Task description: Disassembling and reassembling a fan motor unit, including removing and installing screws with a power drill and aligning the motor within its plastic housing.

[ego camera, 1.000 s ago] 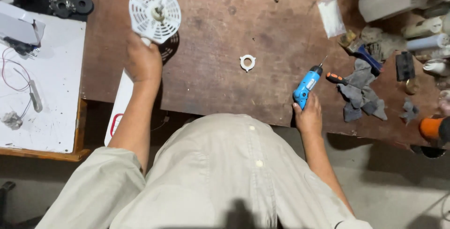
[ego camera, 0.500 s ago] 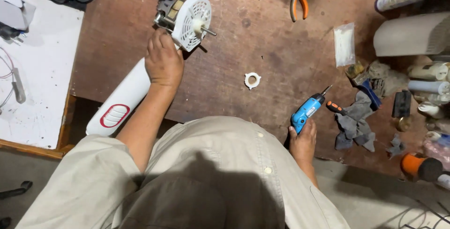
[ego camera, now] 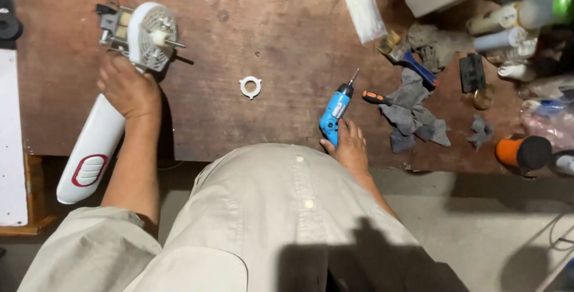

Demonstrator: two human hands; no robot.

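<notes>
Fan motor assembly [ego camera: 140, 36] — a round white slotted plastic housing with a thin metal shaft poking out and bare metal parts behind — sits at the left of the worn brown wooden bench [ego camera: 269, 41], joined to a long smooth white handle [ego camera: 95, 145] with a red oval outline that overhangs the bench edge. The left hand [ego camera: 128, 89] is clenched around the handle just below the housing. The right hand [ego camera: 348, 147] grips the butt of a blue plastic electric screwdriver [ego camera: 335, 111] lying near the front edge. Between them, apart from both, lies a small white notched ring [ego camera: 250, 86]. Crumpled grey rags [ego camera: 412, 112] lie to the right.
</notes>
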